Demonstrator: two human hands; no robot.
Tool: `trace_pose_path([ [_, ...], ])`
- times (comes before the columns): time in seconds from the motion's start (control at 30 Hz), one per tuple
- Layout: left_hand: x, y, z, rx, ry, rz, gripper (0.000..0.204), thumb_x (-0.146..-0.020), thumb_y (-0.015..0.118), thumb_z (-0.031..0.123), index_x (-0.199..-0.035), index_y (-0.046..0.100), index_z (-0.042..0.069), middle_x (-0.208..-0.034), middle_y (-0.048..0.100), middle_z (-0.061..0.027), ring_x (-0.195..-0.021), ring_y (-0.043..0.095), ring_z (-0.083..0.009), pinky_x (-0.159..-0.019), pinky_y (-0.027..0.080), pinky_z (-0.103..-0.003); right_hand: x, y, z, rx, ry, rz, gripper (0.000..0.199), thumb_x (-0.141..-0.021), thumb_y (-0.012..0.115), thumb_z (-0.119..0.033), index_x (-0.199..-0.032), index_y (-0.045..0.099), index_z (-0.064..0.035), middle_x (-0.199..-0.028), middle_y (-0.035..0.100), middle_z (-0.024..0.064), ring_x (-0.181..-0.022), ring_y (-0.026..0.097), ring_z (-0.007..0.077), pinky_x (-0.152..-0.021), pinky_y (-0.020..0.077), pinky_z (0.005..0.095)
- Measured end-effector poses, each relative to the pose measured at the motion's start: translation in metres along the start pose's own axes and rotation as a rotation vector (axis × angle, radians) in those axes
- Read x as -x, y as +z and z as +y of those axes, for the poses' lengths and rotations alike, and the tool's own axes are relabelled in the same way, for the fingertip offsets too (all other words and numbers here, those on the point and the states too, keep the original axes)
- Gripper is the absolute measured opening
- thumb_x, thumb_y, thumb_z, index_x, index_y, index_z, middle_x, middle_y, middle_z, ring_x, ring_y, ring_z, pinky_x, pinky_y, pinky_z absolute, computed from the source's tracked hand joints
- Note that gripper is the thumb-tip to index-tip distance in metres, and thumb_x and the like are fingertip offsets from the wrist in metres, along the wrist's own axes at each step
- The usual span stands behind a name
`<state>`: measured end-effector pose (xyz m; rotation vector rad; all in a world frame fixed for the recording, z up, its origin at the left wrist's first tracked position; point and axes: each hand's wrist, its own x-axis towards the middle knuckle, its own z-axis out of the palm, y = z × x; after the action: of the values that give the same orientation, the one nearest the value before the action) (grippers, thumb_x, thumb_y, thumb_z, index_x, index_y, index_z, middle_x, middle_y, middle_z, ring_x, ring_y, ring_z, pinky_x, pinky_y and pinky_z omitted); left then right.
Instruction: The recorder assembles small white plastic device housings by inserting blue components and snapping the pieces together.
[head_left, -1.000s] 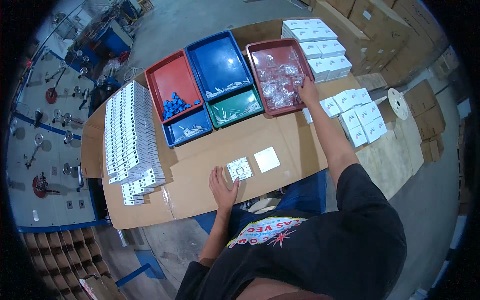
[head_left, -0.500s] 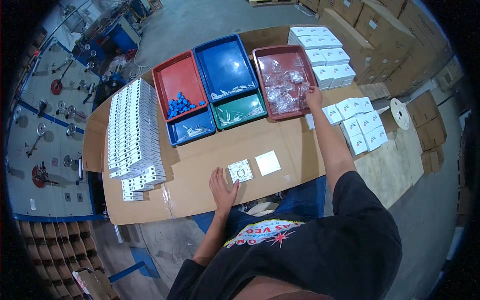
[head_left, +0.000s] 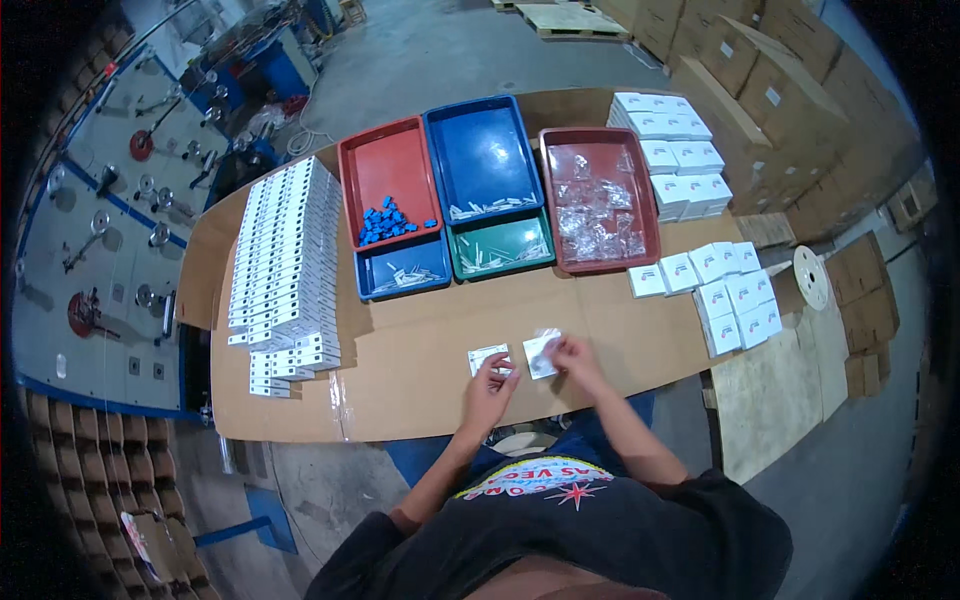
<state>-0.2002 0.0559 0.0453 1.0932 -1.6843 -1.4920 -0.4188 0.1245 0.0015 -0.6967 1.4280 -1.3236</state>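
Head view, one person at a cardboard-covered desk (head_left: 420,350).

Right hand (head_left: 572,355): grip clenched on a small clear plastic bag (head_left: 541,352), held at its right edge just above the desk surface, near the front middle of the desk. The bag's contents are too small to tell.

Left hand (head_left: 492,385): fingertips rest on the near edge of a small white square plate (head_left: 487,358), which lies flat on the cardboard just left of the bag. Fingers are spread and pressing, not closed around it.

Behind the hands, well apart from them: a dark red tray (head_left: 600,205) filled with clear bags, a blue tray (head_left: 482,160) with a few pale small parts at its near end, a green tray (head_left: 502,247) with pale parts, a red tray (head_left: 388,185) with a heap of blue pieces (head_left: 385,220), and a small blue tray (head_left: 402,268) in front of it.

Desk left: long rows of flat white boxes (head_left: 285,260), stacked. Desk right: two groups of small white boxes (head_left: 720,290), one near the far corner, one near the right edge.
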Motion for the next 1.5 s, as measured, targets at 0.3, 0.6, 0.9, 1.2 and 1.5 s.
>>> trace_pose_path([
  [0.3, 0.0, 0.002, -0.01, 0.205, -0.296, -0.081, 0.016, -0.097, 0.073, 0.015, -0.104, 0.069, 0.001, -0.082, 0.068, -0.0003, -0.071, 0.061, -0.0059, -0.058, 0.048, -0.022, 0.035, 0.046, -0.023, -0.014, 0.141, -0.139, 0.011, -0.095, 0.073, -0.012, -0.105, 0.071, -0.0059, -0.083, 0.069, 0.0008, -0.073, 0.061, 0.0077, -0.064, 0.0477, 0.0229],
  [0.6, 0.008, -0.005, -0.022, 0.317, -0.256, -0.23, 0.017, -0.099, 0.071, 0.014, -0.109, 0.068, 0.001, -0.092, 0.071, -0.0024, -0.082, 0.065, -0.008, -0.072, 0.053, -0.023, 0.03, 0.043, -0.043, 0.089, 0.124, -0.151, 0.015, -0.097, 0.073, -0.016, -0.107, 0.075, -0.0052, -0.085, 0.069, -0.0003, -0.071, 0.058, 0.0059, -0.06, 0.0455, 0.0221],
  [0.9, 0.005, 0.001, -0.003, 0.252, -0.169, -0.092, 0.017, -0.1, 0.07, 0.013, -0.11, 0.07, 0.0, -0.094, 0.072, -0.0047, -0.091, 0.067, -0.0107, -0.079, 0.054, -0.025, 0.021, 0.037, -0.036, 0.166, -0.047, -0.205, 0.013, -0.098, 0.072, -0.014, -0.105, 0.075, -0.0033, -0.086, 0.07, -0.0001, -0.078, 0.06, 0.0078, -0.068, 0.0492, 0.0248],
  [1.2, 0.008, 0.002, -0.001, -0.026, -0.117, -0.03, 0.016, -0.1, 0.068, 0.015, -0.105, 0.07, -0.001, -0.093, 0.073, -0.007, -0.093, 0.067, -0.0146, -0.082, 0.054, -0.029, 0.019, 0.034, -0.037, 0.326, -0.008, -0.248, 0.016, -0.098, 0.071, -0.015, -0.104, 0.074, -0.0011, -0.089, 0.071, 0.0011, -0.081, 0.061, 0.0082, -0.071, 0.0501, 0.0252],
  [1.5, 0.007, 0.002, -0.007, 0.229, -0.16, -0.104, 0.015, -0.103, 0.066, 0.014, -0.107, 0.066, 0.0, -0.095, 0.07, -0.0044, -0.091, 0.066, -0.0103, -0.08, 0.053, -0.026, 0.017, 0.031, -0.047, 0.305, 0.049, -0.281, 0.015, -0.098, 0.069, -0.014, -0.101, 0.074, 0.0001, -0.089, 0.071, 0.0016, -0.082, 0.061, 0.0087, -0.075, 0.0503, 0.0269],
])
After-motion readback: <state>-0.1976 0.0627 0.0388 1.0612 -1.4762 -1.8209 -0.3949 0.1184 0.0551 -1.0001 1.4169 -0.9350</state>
